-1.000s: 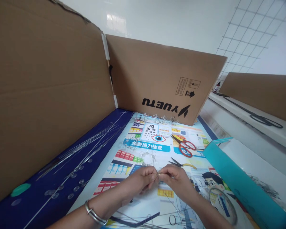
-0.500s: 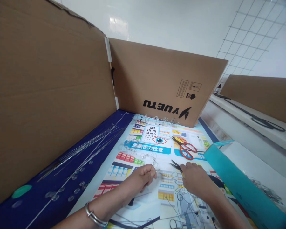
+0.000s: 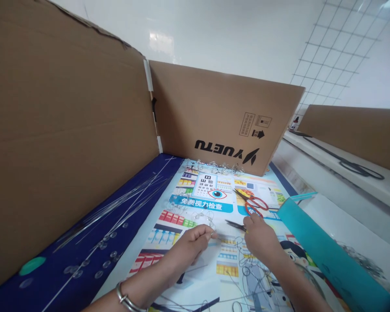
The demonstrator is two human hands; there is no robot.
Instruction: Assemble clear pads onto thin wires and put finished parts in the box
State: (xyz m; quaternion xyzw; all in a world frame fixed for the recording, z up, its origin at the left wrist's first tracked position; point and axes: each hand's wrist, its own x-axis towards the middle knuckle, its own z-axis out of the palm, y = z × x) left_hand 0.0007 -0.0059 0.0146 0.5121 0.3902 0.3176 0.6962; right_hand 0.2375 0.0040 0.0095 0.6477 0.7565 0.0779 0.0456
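Note:
My left hand [image 3: 196,240], a metal bangle [image 3: 127,298] on its wrist, is closed in a pinch on a thin wire [image 3: 213,234] whose end shows at the fingertips. To its right, my right hand [image 3: 261,238] is wrapped round dark needle-nose pliers [image 3: 235,225]. The plier jaws point left, above and apart from the pinched wire; the handles are hidden in my palm. Red-handled scissors [image 3: 255,204] lie just beyond my right hand. Bent, looped wires [image 3: 247,272] are spread over the printed sheet [image 3: 203,277] below my hands.
Straight wires [image 3: 117,201] and several clear beads [image 3: 105,263] lie on the blue surface at left. A green disc [image 3: 31,265] is near the cardboard wall [image 3: 65,130]. At right stands a teal box [image 3: 328,247] with metal pieces inside. Another cardboard panel [image 3: 227,112] closes the back.
My right hand has moved slightly left and up, and the pliers have swung flatter, their tips nearer my left hand. My left hand keeps its pinch. The camera view has shifted a little.

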